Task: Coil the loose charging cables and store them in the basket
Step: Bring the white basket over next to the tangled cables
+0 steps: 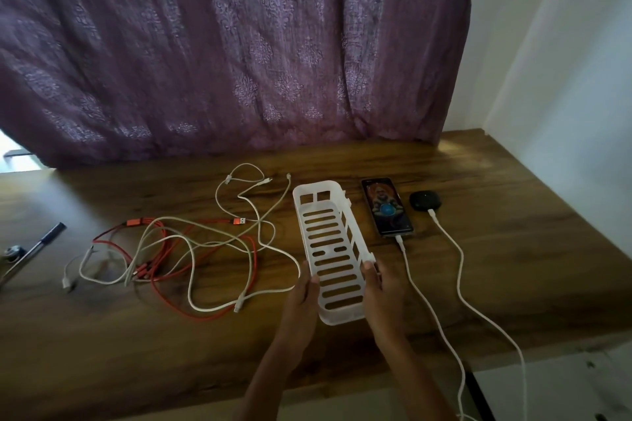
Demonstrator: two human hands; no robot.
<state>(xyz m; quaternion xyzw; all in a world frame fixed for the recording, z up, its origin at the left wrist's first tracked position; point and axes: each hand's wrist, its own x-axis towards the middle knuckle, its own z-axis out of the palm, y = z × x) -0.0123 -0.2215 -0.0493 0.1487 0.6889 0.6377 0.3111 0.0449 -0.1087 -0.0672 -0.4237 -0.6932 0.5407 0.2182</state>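
A long white slotted plastic basket point(328, 239) lies on the wooden table, its near end towards me. My left hand point(302, 297) grips its left wall and my right hand point(381, 290) grips its right wall, thumbs over the rim. The basket holds nothing. To its left lies a loose tangle of white charging cables point(219, 243) and a red braided cable point(160, 249) with orange plugs, spread flat and crossing each other.
A lit phone point(386, 207) and a small black case point(425, 200) sit right of the basket, each with a white cable point(458, 270) running off the front edge. A pen point(41, 246) lies far left. A purple curtain point(239, 44) hangs behind the table.
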